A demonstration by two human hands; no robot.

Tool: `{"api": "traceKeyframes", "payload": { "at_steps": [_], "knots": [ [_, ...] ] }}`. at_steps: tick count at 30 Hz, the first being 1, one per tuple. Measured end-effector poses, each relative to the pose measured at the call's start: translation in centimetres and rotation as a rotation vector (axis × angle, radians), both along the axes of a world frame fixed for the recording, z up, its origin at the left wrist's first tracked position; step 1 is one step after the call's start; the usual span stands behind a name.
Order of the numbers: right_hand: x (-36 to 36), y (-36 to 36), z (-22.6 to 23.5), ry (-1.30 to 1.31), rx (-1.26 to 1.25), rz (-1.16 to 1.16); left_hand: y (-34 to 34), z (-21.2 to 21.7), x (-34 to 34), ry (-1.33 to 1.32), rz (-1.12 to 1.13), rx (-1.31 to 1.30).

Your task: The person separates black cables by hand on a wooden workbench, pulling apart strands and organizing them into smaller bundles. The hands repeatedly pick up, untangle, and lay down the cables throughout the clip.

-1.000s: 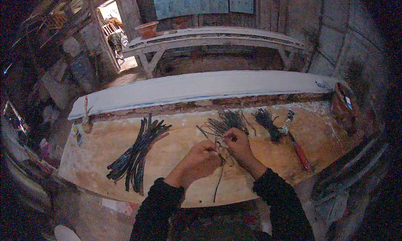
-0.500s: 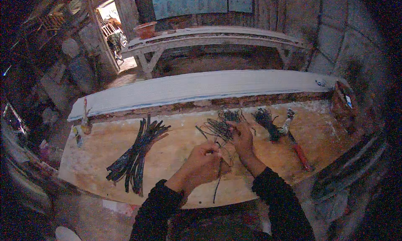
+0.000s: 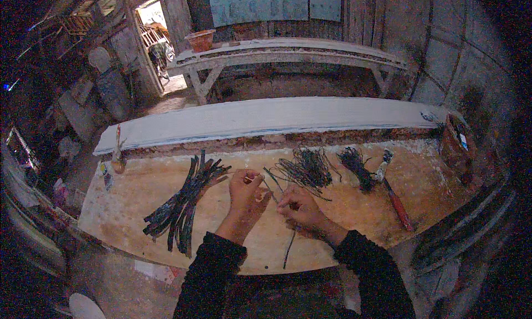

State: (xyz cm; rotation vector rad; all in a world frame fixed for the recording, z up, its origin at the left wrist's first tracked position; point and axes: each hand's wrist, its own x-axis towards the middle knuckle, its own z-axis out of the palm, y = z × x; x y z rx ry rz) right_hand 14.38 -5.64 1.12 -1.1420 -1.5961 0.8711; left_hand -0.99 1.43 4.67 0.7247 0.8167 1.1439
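Note:
Over the middle of the wooden board [image 3: 221, 249], my left hand [image 3: 247, 200] is closed, its fingertips pinching a thin dark strand [image 3: 270, 192]. Just to its right, my right hand [image 3: 305, 208] is closed on the same strand, which slants between them. A dark strip [image 3: 288, 249] lies below my right hand, running toward the near edge. Beyond that hand is a loose heap of thin dark cords [image 3: 310, 168]. Left of my left hand lies a bundle of flat black strips [image 3: 180, 208]. My right fingertips are partly hidden.
Right of the cords lie a gathered dark bundle [image 3: 357, 166] and a hammer-like tool with a red handle [image 3: 397, 205]. A long whitish plank [image 3: 266, 119] borders the board's far side. A brown container [image 3: 457, 139] stands at the right end. Behind is a bench [image 3: 288, 55] with a reddish pot [image 3: 200, 41].
My right hand has come back from the heap of cords toward me. My left hand has moved up and slightly left, and a strand now stretches between both hands.

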Motion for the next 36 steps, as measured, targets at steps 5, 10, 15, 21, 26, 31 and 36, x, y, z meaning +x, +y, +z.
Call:
{"api": "traceKeyframes", "payload": {
  "at_steps": [5, 10, 15, 21, 26, 31, 36],
  "knots": [
    [-0.9, -1.5, 2.2, 0.187, -0.14, 0.195, 0.0, 0.2, 0.0, 0.058, -0.019, 0.013],
    [0.2, -0.9, 0.9, 0.186, -0.224, 0.227, -0.6, -0.1, 0.7, 0.059, -0.058, -0.026],
    [0.2, -0.9, 2.1, 0.176, -0.268, 0.153, 1.8, -5.8, -0.4, 0.185, -0.21, 0.205],
    [1.8, 0.4, 2.1, 0.147, -0.113, -0.301, -2.4, 0.0, 0.5, 0.025, -0.532, 0.108],
    [3.7, 1.7, 1.0, -0.014, 0.065, -0.536, -3.8, -1.5, 0.3, -0.106, -0.833, 0.04],
    [3.6, 2.6, 0.0, -0.026, 0.151, -0.588, -5.1, -2.2, 1.2, -0.193, -0.838, -0.077],
    [3.6, 2.8, -1.1, -0.046, 0.174, -0.559, -2.3, -5.5, 1.5, 0.0, -0.748, 0.287]
  ]
}}
